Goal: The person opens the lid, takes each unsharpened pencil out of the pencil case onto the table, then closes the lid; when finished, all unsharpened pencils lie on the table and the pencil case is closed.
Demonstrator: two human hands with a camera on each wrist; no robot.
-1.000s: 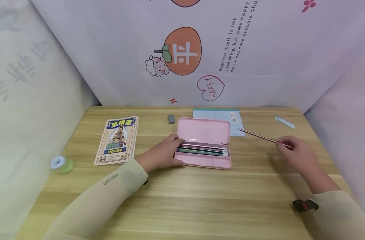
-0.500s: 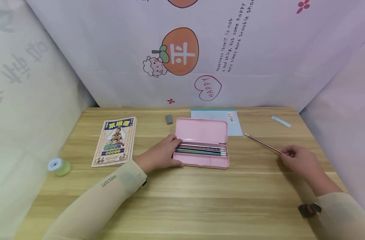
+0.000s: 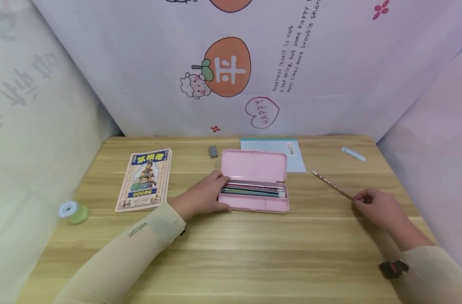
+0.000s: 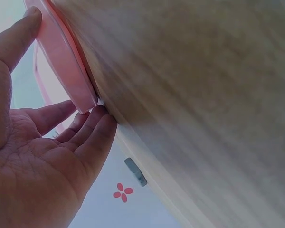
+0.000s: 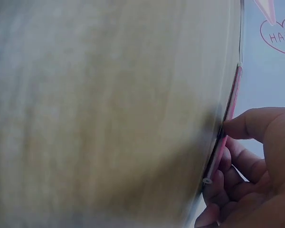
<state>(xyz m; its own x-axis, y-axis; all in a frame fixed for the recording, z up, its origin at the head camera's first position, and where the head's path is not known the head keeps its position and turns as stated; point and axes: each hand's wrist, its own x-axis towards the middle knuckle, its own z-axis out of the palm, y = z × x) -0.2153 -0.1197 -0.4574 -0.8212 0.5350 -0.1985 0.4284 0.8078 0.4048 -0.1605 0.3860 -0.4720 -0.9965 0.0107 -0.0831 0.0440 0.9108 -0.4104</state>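
Note:
In the head view a pink pencil case (image 3: 253, 164) lies open mid-table, lid tipped back, with several pencils (image 3: 249, 191) in its long compartment. My left hand (image 3: 204, 194) holds the case's left end, thumb on the near side and fingers round the far corner; the left wrist view shows the case wall (image 4: 61, 57) between them. To the right, my right hand (image 3: 382, 211) pinches one end of a reddish pencil (image 3: 331, 184) between thumb and fingers. That pencil slants away toward the notebook, low over the wood; the right wrist view shows its shaft (image 5: 232, 99) close along the tabletop.
A light-blue notebook (image 3: 297, 162) lies partly behind the lid. A grey eraser (image 3: 213, 151) sits left of it, and an illustrated book (image 3: 143, 181) farther left. A green container with a pale-blue top (image 3: 74, 212) stands near the left wall. A light-blue strip (image 3: 353, 153) lies back right.
My right hand has moved down and slightly right relative to the case, lowering the pencil and drawing it off the notebook. My left hand stays on the case. The view has shifted a little.

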